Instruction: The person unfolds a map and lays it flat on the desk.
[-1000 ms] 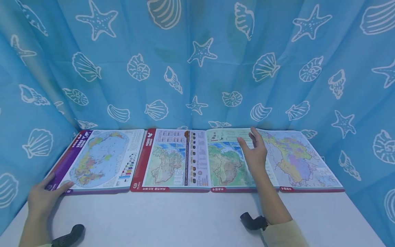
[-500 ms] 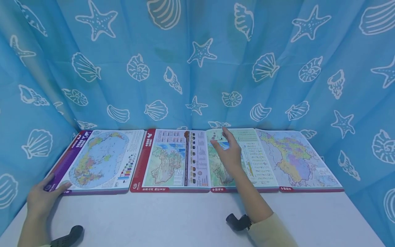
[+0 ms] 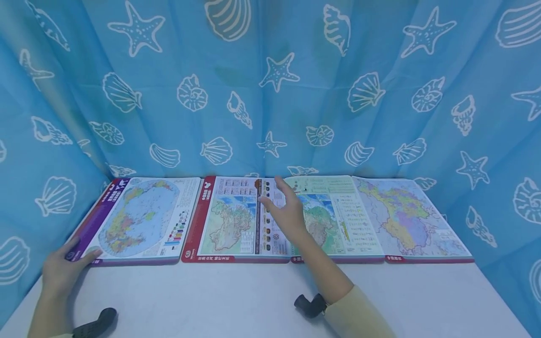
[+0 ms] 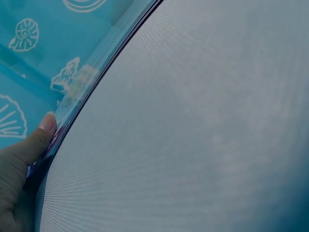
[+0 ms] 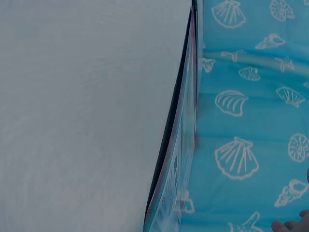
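My left hand [image 3: 61,267] rests at the near left corner of a purple-edged world map [image 3: 139,218] in the head view, thumb on its near margin and fingers by the left edge. In the left wrist view the thumb [image 4: 36,142] lies along the map's edge. My right hand [image 3: 289,213] is over a red-edged map of China [image 3: 230,225], thumb and fingers apart and nothing between them. It partly covers the printed strip of small pictures. Right of it lie a green relief map [image 3: 351,220] and a pastel political map [image 3: 401,216]. Only some fingertips [image 5: 292,224] show in the right wrist view.
The maps lie in a row along the back of a white table [image 3: 190,300]. Behind and beside them hangs a blue curtain [image 3: 253,94] with white shells and starfish. Black wrist mounts [image 3: 310,305] stick out from both wrists.
My right hand has moved left, from the green relief map to the red-edged map's right part. My left hand has stayed at the purple-edged map's corner.
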`<state>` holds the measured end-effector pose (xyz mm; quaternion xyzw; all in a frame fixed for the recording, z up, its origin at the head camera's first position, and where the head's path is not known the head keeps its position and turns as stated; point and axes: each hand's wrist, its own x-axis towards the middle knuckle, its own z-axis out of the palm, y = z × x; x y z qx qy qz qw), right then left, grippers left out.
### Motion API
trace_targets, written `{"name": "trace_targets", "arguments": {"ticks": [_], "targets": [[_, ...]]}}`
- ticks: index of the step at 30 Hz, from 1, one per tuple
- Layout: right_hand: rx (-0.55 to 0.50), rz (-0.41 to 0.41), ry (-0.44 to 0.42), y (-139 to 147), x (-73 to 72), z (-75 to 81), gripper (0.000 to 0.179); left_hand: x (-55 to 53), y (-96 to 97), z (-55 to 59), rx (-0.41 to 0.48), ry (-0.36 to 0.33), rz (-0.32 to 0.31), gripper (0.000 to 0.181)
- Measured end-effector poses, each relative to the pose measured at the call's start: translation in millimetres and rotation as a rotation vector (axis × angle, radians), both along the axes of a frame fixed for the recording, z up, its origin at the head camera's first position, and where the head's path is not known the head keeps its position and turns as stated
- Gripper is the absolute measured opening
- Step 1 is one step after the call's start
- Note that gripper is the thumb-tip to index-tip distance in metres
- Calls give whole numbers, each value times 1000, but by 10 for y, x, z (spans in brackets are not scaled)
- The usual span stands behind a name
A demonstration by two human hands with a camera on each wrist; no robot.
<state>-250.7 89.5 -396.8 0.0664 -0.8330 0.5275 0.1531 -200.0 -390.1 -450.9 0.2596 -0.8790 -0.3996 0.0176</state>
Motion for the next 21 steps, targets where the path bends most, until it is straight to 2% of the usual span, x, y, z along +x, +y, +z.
{"name": "trace_targets", "arguments": {"ticks": [5, 9, 12, 18, 21], "targets": [[27, 48, 23, -187, -5, 26, 67, 0, 9, 16, 3, -7, 4, 95], [49, 120, 56, -351, 5, 69, 66, -2, 4, 14, 11, -12, 9, 95], [62, 149, 30, -476, 15, 91, 66, -9, 8, 15, 12, -9, 11, 94], [57, 174, -75, -702, 46, 90, 67, -13, 21, 1, 15, -16, 14, 94], [80, 186, -91, -800, 56, 71, 66, -12, 23, -5, 20, -22, 18, 93]]}}
